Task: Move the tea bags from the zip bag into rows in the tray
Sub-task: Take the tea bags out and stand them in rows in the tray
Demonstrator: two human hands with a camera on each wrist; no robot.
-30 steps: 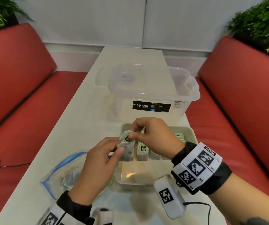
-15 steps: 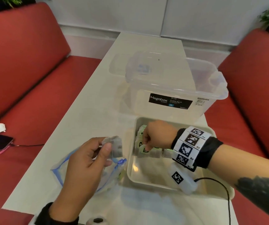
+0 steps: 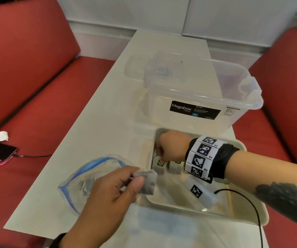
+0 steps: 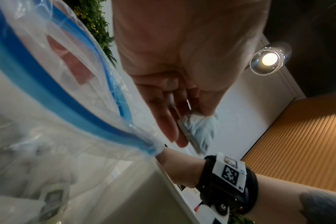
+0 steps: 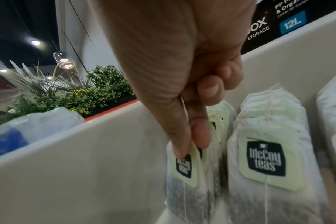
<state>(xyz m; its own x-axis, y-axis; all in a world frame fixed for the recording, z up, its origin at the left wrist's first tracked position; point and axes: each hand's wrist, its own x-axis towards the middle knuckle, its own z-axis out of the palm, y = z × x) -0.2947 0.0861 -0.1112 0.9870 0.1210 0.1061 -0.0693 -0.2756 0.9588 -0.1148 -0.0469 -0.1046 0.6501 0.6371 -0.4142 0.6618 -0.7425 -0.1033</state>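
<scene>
The right hand (image 5: pixel 184 84), pinching a tea bag (image 5: pixel 184 178) by its tag at the tray (image 3: pixel 206 212) wall, should lay it flush against the row, while the left hand (image 3: pixel 108 196) pinches the next bag (image 3: pixel 146 183) above the zip bag (image 3: pixel 83 178).

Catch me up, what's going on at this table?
A person is filling a shallow cream plastic tray with paper tea bags. The right hand pinches the pale green tag of a tea bag at the tray's left end, beside the stacked rows. The left hand holds another white tea bag over the tray's edge, next to the blue-zip clear bag.
</scene>
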